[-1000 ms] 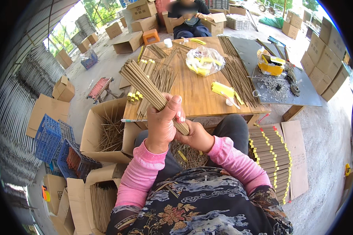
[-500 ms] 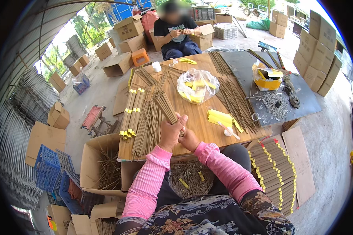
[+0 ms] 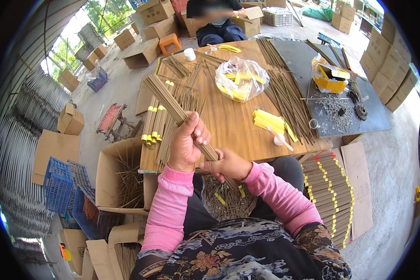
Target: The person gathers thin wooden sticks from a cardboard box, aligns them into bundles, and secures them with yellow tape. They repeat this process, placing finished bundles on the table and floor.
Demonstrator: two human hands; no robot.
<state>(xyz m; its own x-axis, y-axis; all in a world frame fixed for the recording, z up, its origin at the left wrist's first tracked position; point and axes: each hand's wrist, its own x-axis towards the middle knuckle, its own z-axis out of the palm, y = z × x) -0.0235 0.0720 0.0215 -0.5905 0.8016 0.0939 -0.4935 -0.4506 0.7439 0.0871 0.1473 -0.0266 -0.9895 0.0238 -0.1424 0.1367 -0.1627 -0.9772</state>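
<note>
Bundle of thin brown sticks (image 3: 165, 99), roughly parallel, plain, no band visible on the exposed length; held diagonally in front of the body at the near edge of the wooden table (image 3: 240, 126), top leaning left. Left hand (image 3: 186, 143) clamped around the middle, thumb up along the sticks; right hand (image 3: 229, 164) wrapped lower down, thumb across. Forearms angle inward, pink striped sleeves (image 3: 170, 200).

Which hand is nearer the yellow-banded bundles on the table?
Left. The left hand is to the right of the yellow-banded bundles and lower in view; the right hand is farther right and lower still.
</note>
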